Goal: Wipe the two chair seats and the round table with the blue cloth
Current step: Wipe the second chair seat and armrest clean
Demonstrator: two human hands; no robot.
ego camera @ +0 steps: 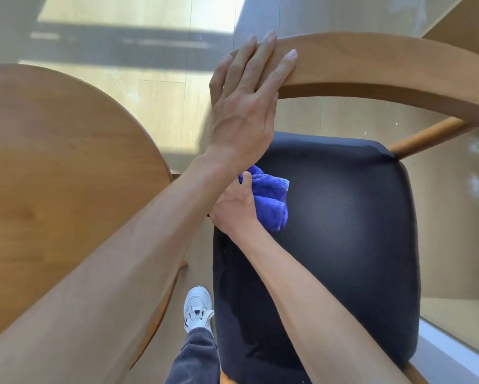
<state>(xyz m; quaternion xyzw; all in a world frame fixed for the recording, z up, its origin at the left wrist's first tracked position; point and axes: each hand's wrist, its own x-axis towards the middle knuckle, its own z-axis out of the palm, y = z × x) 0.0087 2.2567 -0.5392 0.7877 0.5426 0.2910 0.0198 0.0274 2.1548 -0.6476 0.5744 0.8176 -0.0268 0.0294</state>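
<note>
A chair with a black padded seat (343, 231) stands right below me. My right hand (234, 207) is shut on the bunched blue cloth (271, 202), pressing it on the seat's left far part. My left hand (246, 98) lies flat with fingers spread on the left end of the chair's curved wooden backrest (385, 65). The round wooden table (52, 167) fills the left side, partly hidden by my left forearm. Only one chair is in view.
A light wood floor (160, 106) with a sunlit patch runs between table and chair. My white shoe (198, 307) and trouser leg stand in the narrow gap. A pale ledge (454, 353) and wooden panels close off the right side.
</note>
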